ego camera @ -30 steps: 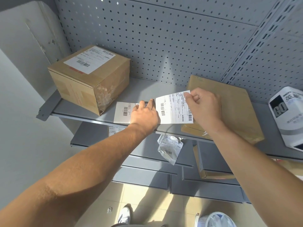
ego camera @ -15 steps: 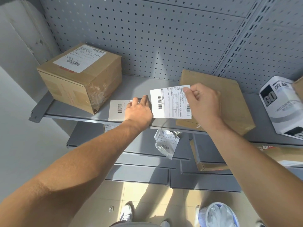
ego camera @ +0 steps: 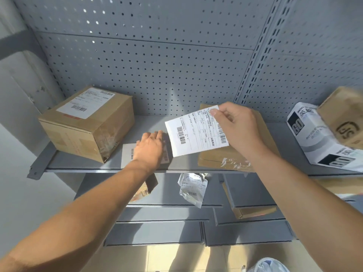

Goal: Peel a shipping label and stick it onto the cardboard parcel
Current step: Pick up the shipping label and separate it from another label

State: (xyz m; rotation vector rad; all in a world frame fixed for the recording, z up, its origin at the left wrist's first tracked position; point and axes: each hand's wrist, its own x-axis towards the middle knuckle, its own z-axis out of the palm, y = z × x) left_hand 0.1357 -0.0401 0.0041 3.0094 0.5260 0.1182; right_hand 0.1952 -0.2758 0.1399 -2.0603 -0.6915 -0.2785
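The right hand pinches the shipping label by one corner, keeping its sticky side free; the left hand presses flat on the backing sheet.

The left hand is motion-blurred and covers the middle of the label sheet lying on the shelf, so only the sheet's two ends with barcodes show. The right hand hides the top right corner of the peeled label, whose print is too small to read, and hand and label together cover much of the flat cardboard parcel. At the right edge a brown package is blurred and cut off, overlapping the white parcel. The crumpled paper below the shelf is too creased to read. A white bag is cut by the bottom edge.
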